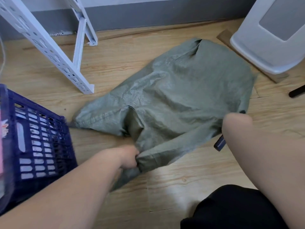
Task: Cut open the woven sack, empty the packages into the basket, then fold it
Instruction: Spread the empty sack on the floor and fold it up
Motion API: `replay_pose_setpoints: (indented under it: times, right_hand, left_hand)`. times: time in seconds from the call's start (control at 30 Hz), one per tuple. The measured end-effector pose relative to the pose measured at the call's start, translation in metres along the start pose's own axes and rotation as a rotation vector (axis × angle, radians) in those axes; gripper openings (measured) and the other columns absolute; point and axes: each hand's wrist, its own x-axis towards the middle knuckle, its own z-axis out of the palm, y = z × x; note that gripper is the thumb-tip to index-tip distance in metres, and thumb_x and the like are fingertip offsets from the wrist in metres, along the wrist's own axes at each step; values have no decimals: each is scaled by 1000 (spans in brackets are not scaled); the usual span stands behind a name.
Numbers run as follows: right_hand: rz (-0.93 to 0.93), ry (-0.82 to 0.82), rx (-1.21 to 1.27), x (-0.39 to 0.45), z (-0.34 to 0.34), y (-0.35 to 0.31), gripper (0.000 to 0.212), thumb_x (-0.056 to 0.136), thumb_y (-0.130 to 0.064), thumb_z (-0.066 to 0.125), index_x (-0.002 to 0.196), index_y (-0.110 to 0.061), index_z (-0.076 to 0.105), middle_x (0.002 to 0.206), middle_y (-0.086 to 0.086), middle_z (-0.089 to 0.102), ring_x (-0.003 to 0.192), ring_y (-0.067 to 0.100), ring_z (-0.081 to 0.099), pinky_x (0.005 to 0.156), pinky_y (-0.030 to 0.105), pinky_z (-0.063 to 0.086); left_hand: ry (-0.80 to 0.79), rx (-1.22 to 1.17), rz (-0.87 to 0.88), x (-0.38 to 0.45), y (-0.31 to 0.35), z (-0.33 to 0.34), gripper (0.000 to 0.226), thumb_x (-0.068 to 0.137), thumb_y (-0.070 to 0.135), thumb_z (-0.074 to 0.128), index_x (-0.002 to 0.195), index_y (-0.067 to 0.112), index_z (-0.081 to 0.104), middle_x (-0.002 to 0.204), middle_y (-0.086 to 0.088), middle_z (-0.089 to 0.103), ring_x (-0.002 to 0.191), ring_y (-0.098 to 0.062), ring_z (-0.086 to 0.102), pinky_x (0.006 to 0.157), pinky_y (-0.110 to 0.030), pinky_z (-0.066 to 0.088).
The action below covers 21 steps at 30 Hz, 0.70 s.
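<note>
So the left hand (pixel 129 157) is down around 6 o'clock in the view, fingers curled tight round a bunched near corner of the woven sack (pixel 181 90), pinching the fabric. The right hand isn't visible at all; what's at 4 o'clock looks like a bare knee or leg, so I can't tell what that hand is doing. There's a small dark blue thing (pixel 219 143) poking out beside the leg, maybe the cutter's handle, too hidden to say. The sack itself lies limp and flat on the wooden floor (pixel 115 63), spreading from the hand up toward 1 o'clock, wrinkled, with nothing bulging inside as far as I can see. The blue basket (pixel 42 146) sits at 9 o'clock, just beside the sack's left corner, with pale packages showing through the slots. My read: cutting and emptying are done, only the fold is left, and it's barely begun since the sack is mostly one spread layer. White metal frame (pixel 54 52) at 11 o'clock, white plastic bin (pixel 270 38) at 2.
</note>
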Motion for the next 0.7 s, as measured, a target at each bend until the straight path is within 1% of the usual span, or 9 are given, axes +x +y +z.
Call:
replay_pose_setpoints:
  times: [0.07, 0.1, 0.13, 0.23, 0.3, 0.47, 0.57, 0.63, 0.7]
  right_hand:
    - [177, 132, 557, 2, -9, -5, 39, 89, -25, 56, 126, -13, 54, 131, 9, 56, 119, 26, 55, 91, 35, 46]
    - [214, 228, 677, 3, -10, -10, 39, 90, -22, 52, 128, -11, 51, 132, 11, 56, 119, 29, 55, 94, 37, 45]
    - [195, 313, 746, 3, -14, -17, 38, 90, -19, 51, 128, -10, 49, 132, 12, 55, 119, 32, 55, 96, 38, 43]
    - [-69, 314, 613, -3, -23, -52, 40, 89, -19, 53, 127, -9, 47, 132, 14, 52, 121, 34, 53, 100, 40, 41]
    - [-237, 304, 560, -14, -31, -83, 36, 89, -18, 52, 124, -10, 50, 130, 12, 54, 120, 32, 53, 98, 38, 41]
    - [-479, 300, 433, -31, -41, -149, 27, 89, -10, 47, 115, -15, 50, 125, 9, 55, 110, 29, 55, 79, 31, 38]
    - [-553, 148, 531, -37, -28, -164, 42, 89, -17, 54, 130, -19, 49, 125, 4, 59, 113, 22, 57, 80, 23, 38]
    - [-550, 94, 557, -38, -13, -162, 51, 87, -21, 58, 136, -19, 46, 127, 3, 58, 116, 21, 55, 88, 25, 41]
    - [-476, 82, 500, -35, 0, -150, 46, 84, -21, 59, 129, -16, 51, 125, 6, 59, 115, 23, 56, 89, 28, 43]
  left_hand:
    - [252, -96, 38, 7, 4, -11, 25, 84, 24, 53, 103, 28, 69, 117, -4, 62, 110, -27, 58, 92, -33, 48]
    - [267, -107, 67, 10, 6, -16, 25, 84, 22, 51, 101, 28, 69, 116, -4, 62, 107, -26, 59, 92, -34, 48]
    - [161, -44, 93, 10, 11, -18, 25, 85, 20, 51, 102, 22, 69, 115, -6, 64, 101, -25, 61, 89, -34, 49]
    - [-420, -46, 61, 1, 31, -1, 27, 92, 24, 60, 113, 8, 67, 109, -9, 70, 66, -12, 61, 67, -25, 52]
    - [-509, -246, 56, -7, 43, 11, 9, 91, 25, 64, 96, 18, 66, 121, -14, 66, 64, -9, 58, 64, -23, 49]
    - [112, -399, 242, -5, 27, -23, 34, 80, 28, 75, 113, 24, 67, 109, 2, 68, 95, -12, 60, 80, -21, 45]
    - [416, -404, 144, 0, 4, -39, 27, 86, 15, 55, 101, 33, 69, 109, 7, 67, 101, -16, 60, 90, -32, 50]
    - [491, -464, 54, 1, -3, -35, 25, 91, 17, 50, 104, 33, 65, 109, 5, 66, 101, -21, 59, 90, -36, 50]
    - [325, -535, 103, 0, 1, -27, 17, 92, 25, 57, 106, 32, 63, 109, 4, 66, 99, -18, 61, 88, -36, 53]
